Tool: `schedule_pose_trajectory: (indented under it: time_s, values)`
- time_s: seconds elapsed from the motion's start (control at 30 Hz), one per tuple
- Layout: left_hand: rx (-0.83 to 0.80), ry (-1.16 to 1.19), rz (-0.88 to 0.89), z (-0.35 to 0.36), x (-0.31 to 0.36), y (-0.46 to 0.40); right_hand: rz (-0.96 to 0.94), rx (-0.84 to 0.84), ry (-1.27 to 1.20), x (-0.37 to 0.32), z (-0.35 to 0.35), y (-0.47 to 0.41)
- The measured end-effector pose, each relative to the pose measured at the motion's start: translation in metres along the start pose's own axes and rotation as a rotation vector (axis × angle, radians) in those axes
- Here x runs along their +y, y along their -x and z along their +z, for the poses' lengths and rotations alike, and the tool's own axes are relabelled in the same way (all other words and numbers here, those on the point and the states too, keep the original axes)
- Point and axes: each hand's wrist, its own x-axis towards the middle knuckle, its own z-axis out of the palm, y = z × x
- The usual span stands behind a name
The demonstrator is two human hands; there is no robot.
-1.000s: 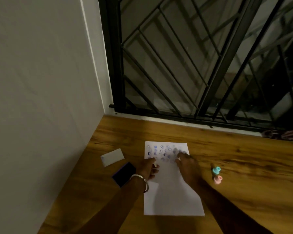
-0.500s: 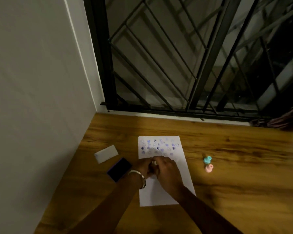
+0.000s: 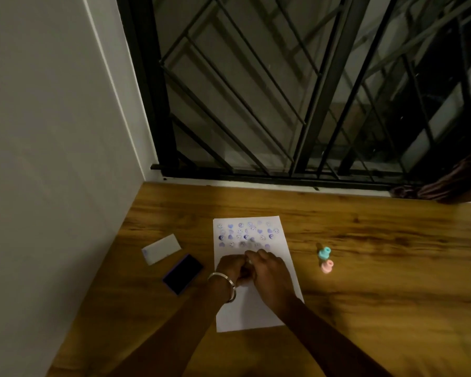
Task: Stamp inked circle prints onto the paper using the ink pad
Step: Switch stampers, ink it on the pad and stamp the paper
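A white paper lies on the wooden floor, with rows of purple prints across its top. Both hands meet over the paper's middle. My left hand, with a metal bangle on its wrist, has its fingers curled against my right hand. A small pale stamp shows between their fingertips, and which hand grips it is unclear. The dark ink pad lies open just left of the paper, beside my left wrist.
The pad's white lid lies further left, near the wall. A teal stamp and a pink stamp stand on the floor right of the paper. A black window grille closes the far side.
My right hand has come back from the printed rows at the top of the paper and joined my left hand at the paper's middle. The camera view has shifted slightly.
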Motion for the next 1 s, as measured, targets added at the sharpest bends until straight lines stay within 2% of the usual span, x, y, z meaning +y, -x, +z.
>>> schedule_pose_trajectory:
  time_s: [0.3,0.4,0.57,0.67,0.77,1.0]
  values:
    - [-0.054,0.034,0.105,0.020,0.003,0.002,0.035,-0.047,0.146,0.021,-0.006,0.001]
    - [-0.038,0.109,0.100,0.028,0.002,0.002,0.052,-0.042,0.156,0.028,-0.006,0.002]
    - [-0.150,0.178,0.090,0.039,0.008,0.010,0.086,-0.056,0.090,0.048,-0.011,0.000]
    - [-0.104,0.169,0.057,0.040,0.013,0.010,0.166,-0.051,0.082,0.067,-0.022,-0.011]
    - [-0.050,0.169,0.053,0.033,0.015,0.007,0.327,-0.060,0.046,0.091,-0.036,-0.024]
    - [0.022,0.156,0.052,0.016,0.024,0.002,0.508,-0.155,0.247,0.148,-0.048,-0.046]
